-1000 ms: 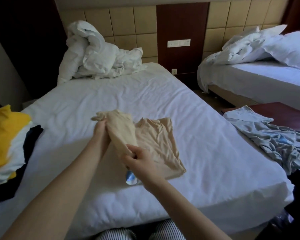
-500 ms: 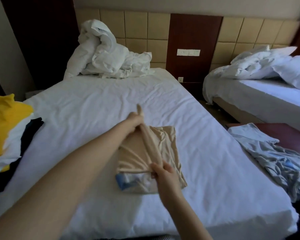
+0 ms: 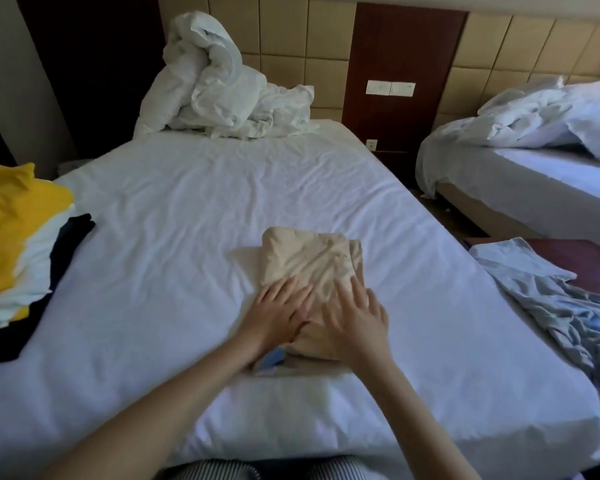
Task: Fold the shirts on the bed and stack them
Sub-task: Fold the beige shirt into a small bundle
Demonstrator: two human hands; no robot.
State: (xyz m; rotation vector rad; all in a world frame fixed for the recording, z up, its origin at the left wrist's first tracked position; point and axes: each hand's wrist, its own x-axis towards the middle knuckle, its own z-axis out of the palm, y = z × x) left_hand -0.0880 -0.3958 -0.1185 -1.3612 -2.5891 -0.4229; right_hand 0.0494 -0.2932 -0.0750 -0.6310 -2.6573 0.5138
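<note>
Now your left hand point(image 3: 278, 313) and right hand point(image 3: 357, 320) press open palms on the folded beige shirt point(image 3: 309, 258). Next, probably: stack it.

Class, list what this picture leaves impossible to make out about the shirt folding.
Head view only.
Beige shirt: near part covered by the left hand and right hand.
Blue patch beneath it: only a corner shows; unidentifiable.
Yellow-topped pile: cut by the left edge; count unclear.
Pale blue garment: runs off the right edge.
</note>
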